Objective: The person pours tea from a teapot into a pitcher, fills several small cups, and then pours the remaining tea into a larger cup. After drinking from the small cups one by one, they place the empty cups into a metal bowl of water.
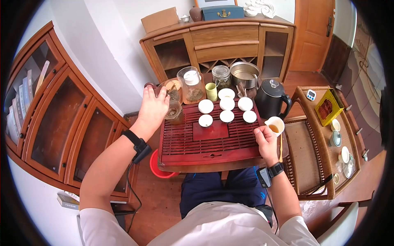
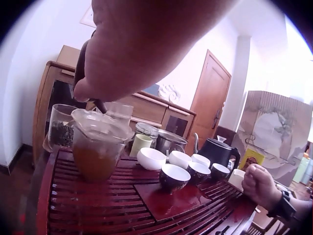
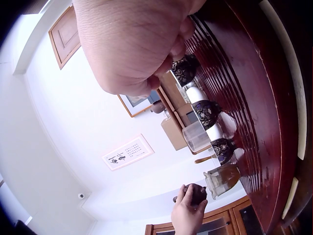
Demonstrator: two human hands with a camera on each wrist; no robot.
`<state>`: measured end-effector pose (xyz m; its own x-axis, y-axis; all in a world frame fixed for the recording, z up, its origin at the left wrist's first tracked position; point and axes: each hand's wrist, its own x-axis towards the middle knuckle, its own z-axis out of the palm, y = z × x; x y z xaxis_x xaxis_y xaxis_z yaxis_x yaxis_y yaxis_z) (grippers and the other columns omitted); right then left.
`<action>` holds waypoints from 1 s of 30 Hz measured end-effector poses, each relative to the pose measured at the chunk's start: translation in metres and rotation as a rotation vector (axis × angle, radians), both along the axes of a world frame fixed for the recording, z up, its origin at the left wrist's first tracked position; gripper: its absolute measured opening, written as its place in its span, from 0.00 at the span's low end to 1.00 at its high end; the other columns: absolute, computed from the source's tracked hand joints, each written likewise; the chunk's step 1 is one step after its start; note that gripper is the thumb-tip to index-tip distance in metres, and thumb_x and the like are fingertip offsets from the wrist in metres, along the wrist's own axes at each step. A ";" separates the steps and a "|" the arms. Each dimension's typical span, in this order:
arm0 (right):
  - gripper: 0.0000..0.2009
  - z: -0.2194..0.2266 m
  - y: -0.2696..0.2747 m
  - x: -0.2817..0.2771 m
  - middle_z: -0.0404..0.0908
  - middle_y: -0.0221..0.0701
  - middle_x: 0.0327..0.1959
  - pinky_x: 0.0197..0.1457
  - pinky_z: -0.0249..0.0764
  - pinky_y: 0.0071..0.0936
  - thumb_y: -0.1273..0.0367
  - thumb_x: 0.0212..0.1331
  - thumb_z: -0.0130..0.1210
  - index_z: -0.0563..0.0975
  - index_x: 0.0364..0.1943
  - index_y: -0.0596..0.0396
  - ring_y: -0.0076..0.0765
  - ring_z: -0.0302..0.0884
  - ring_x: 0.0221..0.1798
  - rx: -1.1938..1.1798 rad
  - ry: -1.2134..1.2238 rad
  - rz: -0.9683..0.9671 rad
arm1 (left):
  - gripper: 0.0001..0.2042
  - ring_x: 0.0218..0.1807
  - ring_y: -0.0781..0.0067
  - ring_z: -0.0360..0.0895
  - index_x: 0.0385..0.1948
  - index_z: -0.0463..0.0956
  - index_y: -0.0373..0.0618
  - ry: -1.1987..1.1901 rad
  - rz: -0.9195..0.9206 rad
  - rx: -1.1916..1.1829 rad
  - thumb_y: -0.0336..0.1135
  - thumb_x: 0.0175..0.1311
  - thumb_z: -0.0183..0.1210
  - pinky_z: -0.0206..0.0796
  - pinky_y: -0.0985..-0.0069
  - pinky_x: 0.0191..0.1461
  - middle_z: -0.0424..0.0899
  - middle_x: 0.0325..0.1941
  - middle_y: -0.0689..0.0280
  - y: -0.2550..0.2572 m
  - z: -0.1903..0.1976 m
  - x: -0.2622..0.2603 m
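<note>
My left hand (image 1: 155, 105) grips a small dark brown teapot (image 3: 196, 194), its spout right over the rim of a glass pitcher (image 2: 98, 156). Amber tea fills the lower part of that pitcher, which stands at the tray's left rear. The hand covers most of the teapot in the head view. At the tray's right edge my right hand (image 1: 266, 141) holds a white pitcher (image 1: 276, 123) with amber liquid inside. Several small cups (image 1: 227, 116), white inside and dark-patterned outside, stand in two rows between the hands, with another white vessel (image 1: 226, 94) behind.
Beneath the cups is a red slatted tea tray (image 1: 184, 147). Behind it stand a glass jar (image 1: 221, 74), a green cup (image 1: 211, 92), a steel pot (image 1: 245, 74) and a black kettle (image 1: 269, 98). A wicker cart (image 1: 301, 164) is at the right, a red basin (image 1: 158, 168) below left.
</note>
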<state>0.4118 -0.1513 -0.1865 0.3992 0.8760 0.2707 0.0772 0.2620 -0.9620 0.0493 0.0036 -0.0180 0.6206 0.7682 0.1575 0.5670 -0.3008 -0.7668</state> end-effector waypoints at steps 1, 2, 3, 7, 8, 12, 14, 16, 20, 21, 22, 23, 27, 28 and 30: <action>0.09 0.000 0.000 -0.001 0.73 0.14 0.25 0.32 0.63 0.18 0.68 0.75 0.62 0.81 0.36 0.57 0.11 0.64 0.29 -0.002 0.020 0.008 | 0.26 0.74 0.34 0.70 0.70 0.76 0.51 0.002 0.031 -0.005 0.35 0.69 0.58 0.60 0.46 0.79 0.68 0.81 0.60 0.001 0.000 -0.001; 0.09 0.000 0.000 -0.001 0.73 0.14 0.25 0.32 0.63 0.18 0.68 0.75 0.62 0.81 0.36 0.57 0.11 0.64 0.29 -0.004 0.020 0.011 | 0.26 0.74 0.34 0.70 0.70 0.76 0.51 0.002 0.034 -0.007 0.35 0.69 0.58 0.60 0.46 0.79 0.68 0.81 0.60 0.000 0.000 -0.001; 0.09 0.001 0.000 -0.001 0.73 0.14 0.25 0.31 0.63 0.18 0.67 0.75 0.62 0.81 0.36 0.57 0.11 0.64 0.29 -0.004 -0.009 -0.002 | 0.26 0.74 0.34 0.70 0.71 0.76 0.51 0.007 0.025 -0.020 0.35 0.69 0.58 0.60 0.46 0.79 0.68 0.81 0.60 -0.001 0.001 0.000; 0.09 -0.002 0.001 0.000 0.72 0.14 0.25 0.31 0.63 0.18 0.67 0.75 0.62 0.81 0.36 0.57 0.11 0.63 0.29 0.004 -0.027 -0.006 | 0.27 0.74 0.35 0.70 0.72 0.75 0.52 0.019 0.010 -0.053 0.36 0.70 0.58 0.61 0.46 0.79 0.67 0.82 0.60 -0.004 -0.002 0.004; 0.09 -0.002 0.001 0.001 0.72 0.14 0.25 0.31 0.63 0.18 0.67 0.75 0.62 0.81 0.36 0.57 0.11 0.63 0.29 0.007 -0.029 -0.007 | 0.27 0.74 0.35 0.70 0.72 0.75 0.52 0.017 0.009 -0.051 0.36 0.70 0.58 0.61 0.46 0.79 0.67 0.82 0.60 -0.004 -0.002 0.005; 0.09 -0.003 0.001 0.001 0.73 0.15 0.25 0.31 0.63 0.18 0.67 0.75 0.62 0.81 0.36 0.56 0.11 0.64 0.29 0.002 -0.021 -0.004 | 0.24 0.74 0.34 0.70 0.71 0.76 0.51 0.010 0.068 -0.006 0.35 0.72 0.57 0.60 0.45 0.79 0.69 0.81 0.59 -0.003 0.002 0.008; 0.09 -0.005 0.002 0.001 0.73 0.15 0.25 0.32 0.63 0.18 0.67 0.75 0.62 0.81 0.36 0.56 0.11 0.64 0.29 0.003 -0.019 -0.002 | 0.22 0.74 0.33 0.70 0.69 0.78 0.50 0.010 0.096 -0.002 0.35 0.74 0.56 0.59 0.44 0.78 0.71 0.80 0.60 -0.005 0.003 0.007; 0.09 -0.008 0.004 0.002 0.72 0.14 0.25 0.31 0.62 0.18 0.67 0.75 0.62 0.81 0.36 0.56 0.11 0.63 0.29 0.030 -0.048 -0.020 | 0.24 0.73 0.34 0.71 0.70 0.77 0.50 0.028 0.070 -0.045 0.35 0.73 0.57 0.59 0.44 0.78 0.70 0.80 0.60 -0.008 0.003 0.005; 0.09 -0.003 0.002 0.001 0.72 0.14 0.25 0.31 0.63 0.18 0.67 0.74 0.62 0.81 0.36 0.57 0.11 0.63 0.28 0.007 -0.013 -0.013 | 0.27 0.73 0.35 0.71 0.72 0.75 0.51 0.040 0.076 -0.051 0.35 0.69 0.60 0.62 0.47 0.78 0.68 0.81 0.58 -0.010 0.000 0.004; 0.09 -0.001 0.001 0.001 0.73 0.14 0.25 0.31 0.63 0.18 0.67 0.74 0.62 0.81 0.36 0.57 0.11 0.63 0.28 0.008 -0.015 -0.010 | 0.28 0.72 0.35 0.72 0.71 0.76 0.50 0.003 0.071 -0.044 0.35 0.67 0.62 0.63 0.47 0.77 0.69 0.80 0.58 -0.010 0.000 0.003; 0.09 -0.001 0.000 0.000 0.73 0.14 0.25 0.31 0.63 0.18 0.67 0.74 0.62 0.81 0.36 0.57 0.11 0.64 0.28 0.008 -0.017 -0.006 | 0.28 0.71 0.35 0.74 0.70 0.76 0.50 -0.034 0.067 -0.038 0.35 0.65 0.63 0.64 0.47 0.77 0.70 0.80 0.57 -0.009 0.000 0.002; 0.09 -0.001 0.000 0.000 0.73 0.14 0.25 0.31 0.63 0.18 0.67 0.74 0.62 0.81 0.36 0.57 0.11 0.64 0.28 0.007 -0.016 -0.006 | 0.28 0.71 0.35 0.74 0.70 0.76 0.50 -0.033 0.067 -0.040 0.35 0.65 0.63 0.64 0.47 0.77 0.70 0.80 0.57 -0.009 0.000 0.002; 0.09 -0.004 0.003 0.000 0.72 0.14 0.25 0.31 0.63 0.18 0.67 0.74 0.62 0.81 0.36 0.56 0.11 0.64 0.28 0.014 -0.028 -0.018 | 0.30 0.65 0.36 0.78 0.68 0.77 0.50 -0.403 0.065 -0.053 0.36 0.59 0.70 0.70 0.51 0.72 0.73 0.77 0.55 -0.018 0.003 -0.001; 0.09 -0.005 0.002 0.001 0.72 0.14 0.25 0.31 0.63 0.18 0.67 0.74 0.62 0.80 0.36 0.56 0.11 0.64 0.29 0.024 -0.034 -0.017 | 0.31 0.64 0.37 0.79 0.67 0.78 0.50 -0.602 0.063 -0.093 0.36 0.58 0.71 0.72 0.53 0.70 0.74 0.76 0.55 -0.022 0.003 0.000; 0.08 -0.005 0.001 0.002 0.73 0.14 0.25 0.30 0.62 0.17 0.68 0.75 0.61 0.80 0.36 0.55 0.11 0.64 0.28 0.020 -0.031 -0.007 | 0.31 0.63 0.41 0.81 0.68 0.77 0.50 -0.681 0.047 -0.083 0.38 0.59 0.72 0.75 0.57 0.67 0.75 0.75 0.55 -0.027 -0.001 -0.003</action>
